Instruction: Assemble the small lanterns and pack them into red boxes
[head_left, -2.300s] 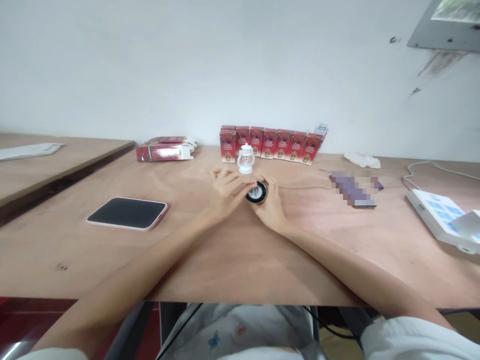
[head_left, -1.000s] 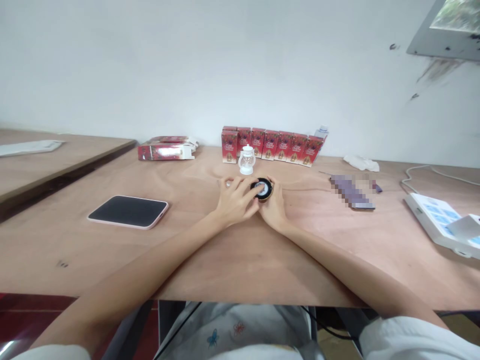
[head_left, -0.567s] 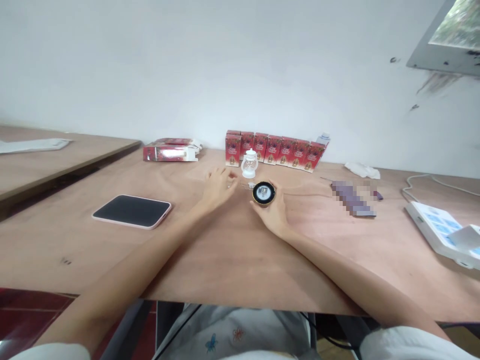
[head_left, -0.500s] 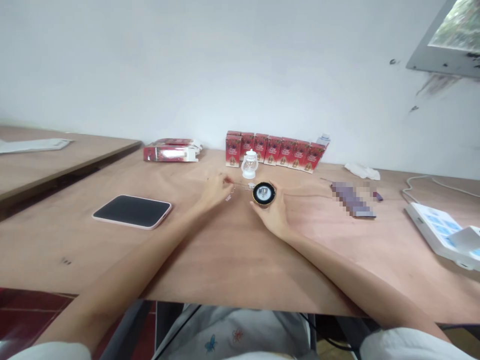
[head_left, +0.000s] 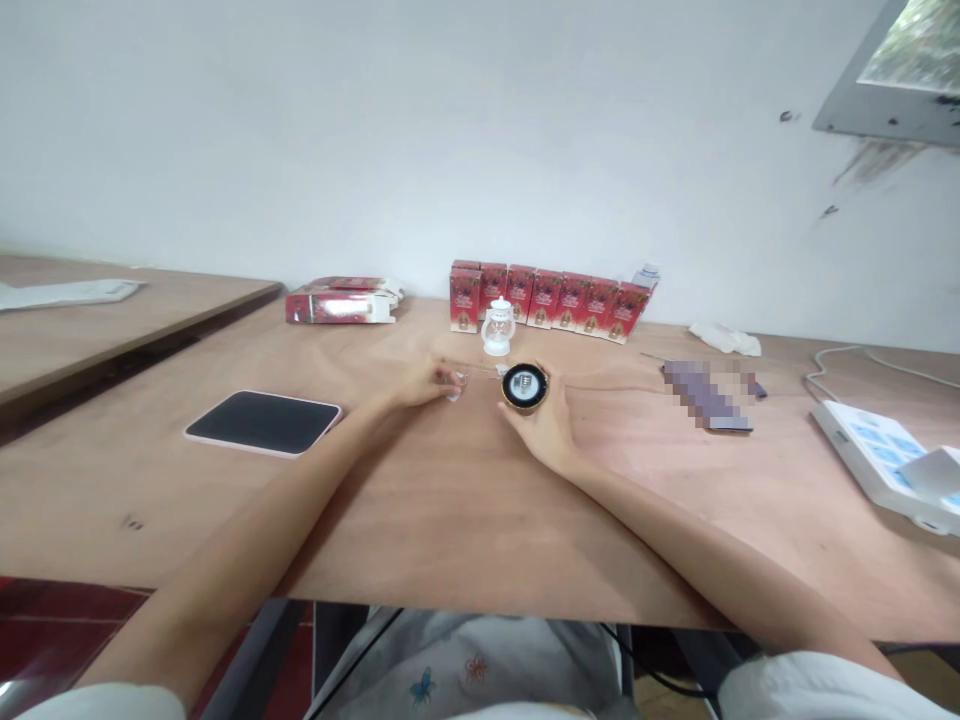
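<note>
My right hand [head_left: 551,423] is closed around what looks like a small lantern [head_left: 525,386], its round black base with a pale centre and gold rim turned toward me. Its body is hidden behind the base. To the left, my left hand [head_left: 421,384] is closed low over the table, fingertips on a small clear-white piece [head_left: 454,386]. Between the hands lies another small whitish bit [head_left: 502,371], too small to name. A white lantern [head_left: 497,328] with a clear globe stands upright just beyond them.
Red printed boxes [head_left: 555,299] line up by the wall, with flattened red cartons [head_left: 341,306] to their left. A phone [head_left: 264,422] lies at left. At right are a pixelated purple item [head_left: 701,395], a crumpled tissue [head_left: 724,341] and a white power strip [head_left: 874,450] with a cord.
My left hand has come down and slightly toward me, its fingers closing on the small clear-white piece on the table. My right hand keeps the lantern almost in place.
</note>
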